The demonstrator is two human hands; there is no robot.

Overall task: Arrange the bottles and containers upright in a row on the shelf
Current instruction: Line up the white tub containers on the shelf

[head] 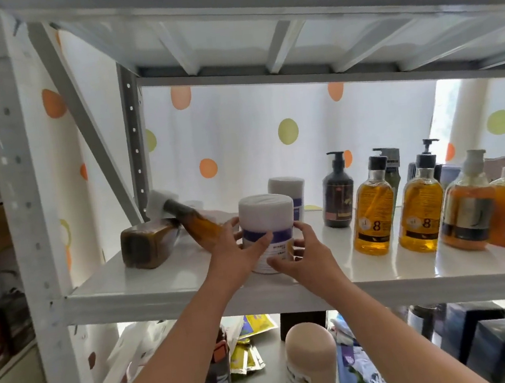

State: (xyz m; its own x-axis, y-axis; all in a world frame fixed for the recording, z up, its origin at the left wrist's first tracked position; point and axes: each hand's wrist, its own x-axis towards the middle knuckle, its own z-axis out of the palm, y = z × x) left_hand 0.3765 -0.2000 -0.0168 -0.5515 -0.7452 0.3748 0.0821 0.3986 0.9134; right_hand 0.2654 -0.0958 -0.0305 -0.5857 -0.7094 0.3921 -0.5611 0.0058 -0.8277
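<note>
A white jar with a purple band (266, 218) stands upright near the front of the white shelf (167, 283). My left hand (236, 250) wraps its left side and my right hand (305, 254) cups its right side. Behind it stands a second white jar (287, 192). To the left, a brown bottle with a white cap (185, 218) lies tilted over a dark brown bottle (147, 245) that lies on its side. On the right, a dark pump bottle (338, 197) and several amber and orange bottles (374, 221) stand upright in a row.
The shelf's upright post (21, 186) and a diagonal brace (79, 116) bound the left side. An upper shelf (258, 33) hangs close overhead. Below, a beige-capped bottle (311, 361), packets and dark boxes (488, 340) fill the lower shelf.
</note>
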